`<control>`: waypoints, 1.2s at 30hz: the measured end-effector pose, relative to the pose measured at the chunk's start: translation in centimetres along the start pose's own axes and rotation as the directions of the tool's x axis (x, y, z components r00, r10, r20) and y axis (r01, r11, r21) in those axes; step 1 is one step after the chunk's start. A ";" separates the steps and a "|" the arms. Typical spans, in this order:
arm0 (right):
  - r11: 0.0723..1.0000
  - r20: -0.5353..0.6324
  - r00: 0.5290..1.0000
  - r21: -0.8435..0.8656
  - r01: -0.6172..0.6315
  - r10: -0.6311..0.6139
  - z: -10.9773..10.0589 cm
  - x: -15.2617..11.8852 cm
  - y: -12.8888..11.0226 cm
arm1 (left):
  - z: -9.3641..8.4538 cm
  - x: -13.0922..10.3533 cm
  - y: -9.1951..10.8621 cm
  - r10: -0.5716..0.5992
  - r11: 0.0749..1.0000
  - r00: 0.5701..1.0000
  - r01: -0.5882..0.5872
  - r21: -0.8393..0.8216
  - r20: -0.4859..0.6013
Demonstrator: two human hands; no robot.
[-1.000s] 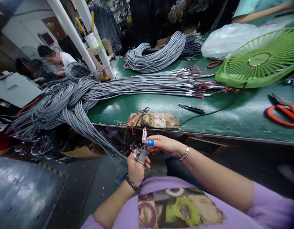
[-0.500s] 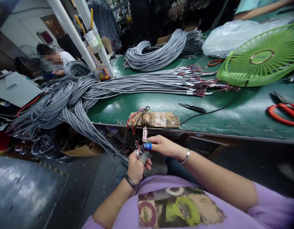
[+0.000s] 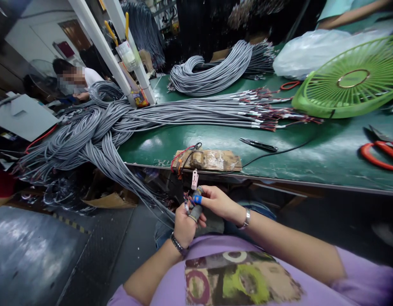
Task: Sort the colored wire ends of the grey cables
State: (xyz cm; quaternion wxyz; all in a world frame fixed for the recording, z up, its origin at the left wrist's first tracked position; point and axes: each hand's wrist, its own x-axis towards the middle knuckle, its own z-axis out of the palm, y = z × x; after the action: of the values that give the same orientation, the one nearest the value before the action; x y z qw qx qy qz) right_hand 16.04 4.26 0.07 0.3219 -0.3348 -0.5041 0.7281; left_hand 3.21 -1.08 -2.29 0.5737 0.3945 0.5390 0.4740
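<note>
My left hand [image 3: 186, 225] is closed on the end of a grey cable, whose thin coloured wires [image 3: 190, 201] stick up between my hands. Close against it, my right hand [image 3: 217, 204] pinches at these wires; blue tape wraps one finger and grey covers sit on others. Just above the fingers is a small pink clip-like piece [image 3: 195, 179]. It hangs below a wooden block [image 3: 212, 160] fixed at the bench edge, with red and black leads on it. The exact wire tips are hidden by my fingers.
Grey cable bundles [image 3: 183, 111] lie along the green bench [image 3: 171, 140], with a coil [image 3: 215, 72] behind. Black snips [image 3: 258, 145], red-handled scissors [image 3: 380, 154], a green fan [image 3: 352, 78] and a plastic bag [image 3: 305, 53] lie rightward. A person [image 3: 78, 78] sits at the far left.
Both hands have shifted slightly to the right, still close together at the wires. The whole view has moved a little as well.
</note>
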 end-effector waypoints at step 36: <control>1.000 -0.112 0.994 -0.022 -0.009 0.007 -0.2 0.5 0.2 | 0.1 0.2 0.6 -0.015 0.993 0.988 -0.004 -0.122 -0.154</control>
State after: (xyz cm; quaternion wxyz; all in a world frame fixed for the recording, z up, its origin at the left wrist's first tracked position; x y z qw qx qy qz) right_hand 15.89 4.74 -0.24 0.3430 -0.3808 -0.4918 0.7039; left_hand 3.27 -0.78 -1.77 0.5545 0.3191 0.5532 0.5336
